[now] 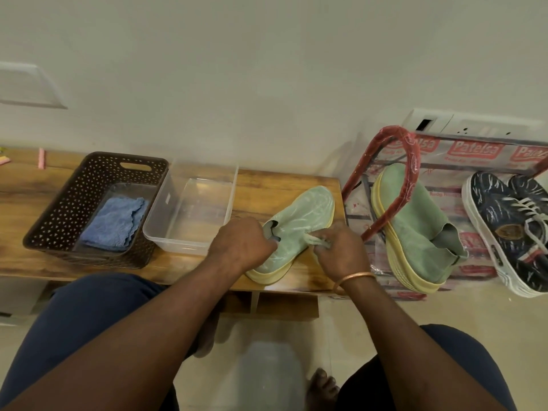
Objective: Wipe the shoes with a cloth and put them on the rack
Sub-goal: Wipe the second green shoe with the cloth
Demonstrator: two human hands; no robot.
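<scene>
Both hands are on the pale green shoe [305, 221], which lies on its side on the wooden worktop [281, 179], toe pointing toward the wall. The left hand [243, 244] is curled over the shoe's collar, fingers hooked at the opening. The right hand [341, 252], a bangle [354, 277] on its wrist, pinches a small pale loop or strip at the shoe's upper; I cannot tell from where I stand whether that is a pull tab or a lace.

The blue cloth [114, 222] is in neither hand. It sits folded in the brown perforated basket [89, 173] at the left of the worktop, with a clear plastic tub [204, 167] between basket and shoe.

Over to the right, the plastic-wrapped rack [413, 152] already carries the matching green shoe [415, 221] and a pair of dark patterned sneakers [510, 229].

So the job looks well along, with three shoes racked and one to go. Whether this last one has had its wipe I cannot say. If not, the cloth has to be fetched first; either way the shoe has yet to go beside its mate.
</scene>
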